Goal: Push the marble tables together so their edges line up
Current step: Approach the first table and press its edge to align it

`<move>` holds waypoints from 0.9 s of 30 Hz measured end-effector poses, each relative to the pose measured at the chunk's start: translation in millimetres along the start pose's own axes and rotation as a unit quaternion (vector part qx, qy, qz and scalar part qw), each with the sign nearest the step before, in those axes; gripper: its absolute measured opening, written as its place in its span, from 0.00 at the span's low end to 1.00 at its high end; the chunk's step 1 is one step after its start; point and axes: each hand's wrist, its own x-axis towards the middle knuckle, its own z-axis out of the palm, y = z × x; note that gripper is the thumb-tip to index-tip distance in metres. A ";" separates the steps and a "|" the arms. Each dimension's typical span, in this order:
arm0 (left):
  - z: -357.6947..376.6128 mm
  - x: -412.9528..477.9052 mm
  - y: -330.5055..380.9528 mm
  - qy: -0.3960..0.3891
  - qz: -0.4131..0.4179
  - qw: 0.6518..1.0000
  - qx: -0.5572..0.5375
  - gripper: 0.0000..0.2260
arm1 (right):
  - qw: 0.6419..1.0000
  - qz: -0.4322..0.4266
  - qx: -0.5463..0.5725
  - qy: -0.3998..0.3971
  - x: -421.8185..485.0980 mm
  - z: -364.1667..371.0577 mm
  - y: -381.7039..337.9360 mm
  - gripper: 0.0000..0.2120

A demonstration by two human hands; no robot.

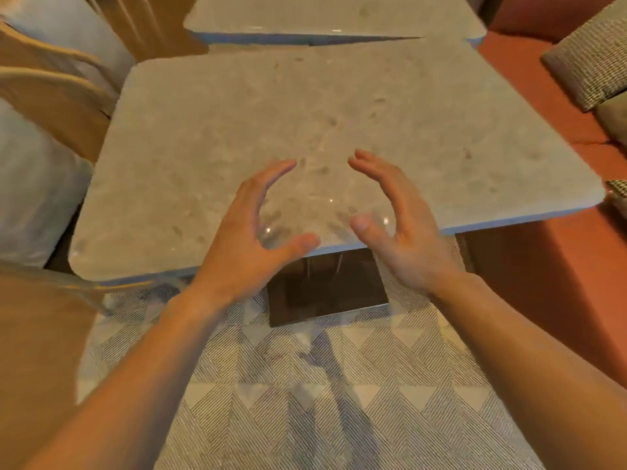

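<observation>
Both grips, left hand (247,228) and right hand (397,218), are held released and curved above the near table's (203,137) front edge, apparently readied for pushing it toward the far table (305,15), misaligned just beyond.

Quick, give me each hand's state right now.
Left hand: open, curved, empty, held over the near edge of the beige marble table.
Right hand: open, curved, empty, over the same edge.

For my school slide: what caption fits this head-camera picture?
Open left hand and right hand hover above near marble table, angled against far table.
</observation>
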 end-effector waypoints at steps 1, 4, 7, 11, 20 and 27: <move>3.0 4.8 -13.3 -0.026 -0.021 0.997 0.064 0.38 | 0.999 0.014 -0.040 -0.017 5.1 3.1 13.5 0.41; 10.3 14.9 -44.6 -0.095 -0.074 0.953 0.279 0.50 | 0.977 0.040 -0.187 -0.099 17.2 6.7 49.9 0.46; 20.8 17.2 -64.3 -0.114 -0.086 0.893 0.428 0.55 | 0.930 0.040 -0.317 -0.180 20.6 9.8 79.6 0.51; 32.8 18.1 -77.8 -0.065 -0.082 0.871 0.481 0.56 | 0.892 0.013 -0.413 -0.182 22.0 20.2 100.5 0.56; 27.6 40.0 -90.6 -0.099 -0.082 0.851 0.508 0.54 | 0.867 -0.019 -0.445 -0.225 51.8 12.7 116.1 0.56; 27.0 39.6 -88.4 -0.104 -0.080 0.843 0.521 0.56 | 0.859 -0.012 -0.469 -0.204 48.4 4.5 117.6 0.56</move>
